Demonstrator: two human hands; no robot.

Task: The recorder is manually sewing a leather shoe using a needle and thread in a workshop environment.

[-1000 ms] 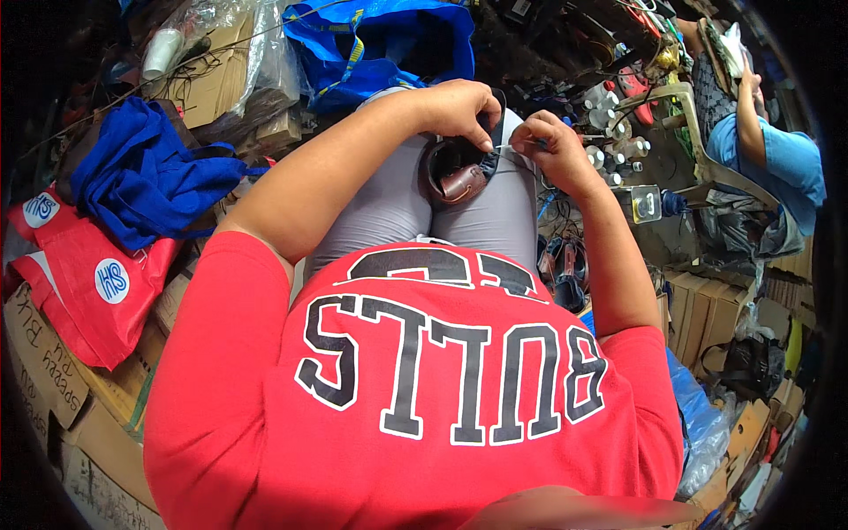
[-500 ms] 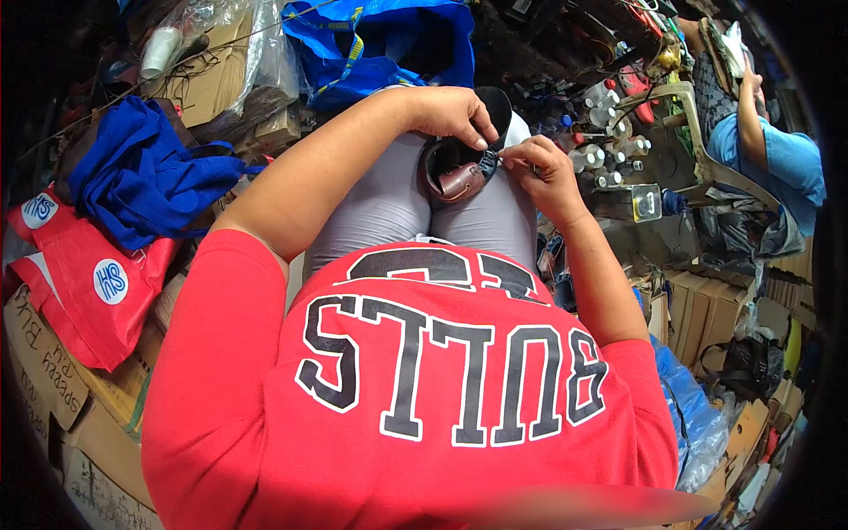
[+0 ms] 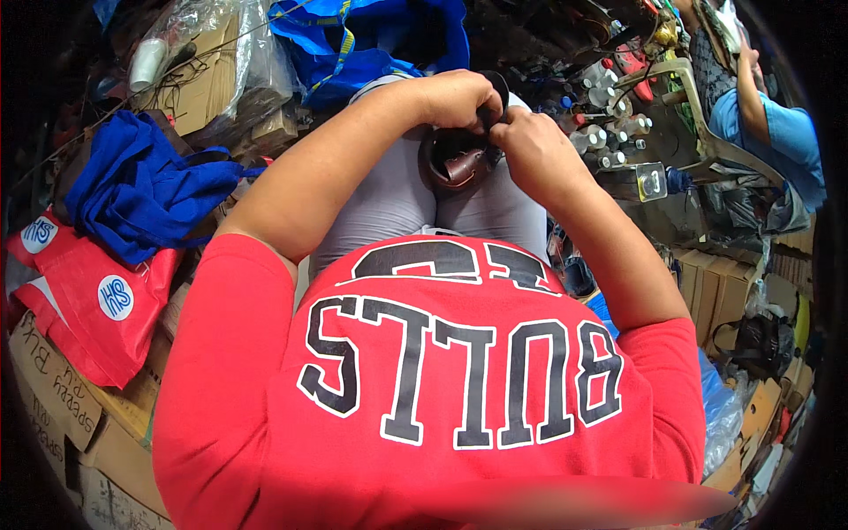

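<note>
A dark brown shoe (image 3: pixel 457 161) rests on my lap between my grey-trousered thighs, its opening toward me. My left hand (image 3: pixel 459 97) curls over the far rim of the shoe and grips it. My right hand (image 3: pixel 527 146) pinches the shoe's right edge, fingers closed, close against the left hand. A small dark piece shows between the fingertips; what it is cannot be told. My red printed shirt fills the lower half of the view.
A blue bag (image 3: pixel 371 35) lies ahead of my knees. Blue cloth (image 3: pixel 141 190) and a red bag (image 3: pixel 97 305) sit on cardboard boxes (image 3: pixel 62 406) at left. Small bottles (image 3: pixel 601 132) stand at right. Another person in a blue shirt (image 3: pixel 782 141) sits at upper right.
Both hands have drawn together over the shoe's far rim. The right hand has moved left and up to meet the left hand, and the shoe has tipped slightly.
</note>
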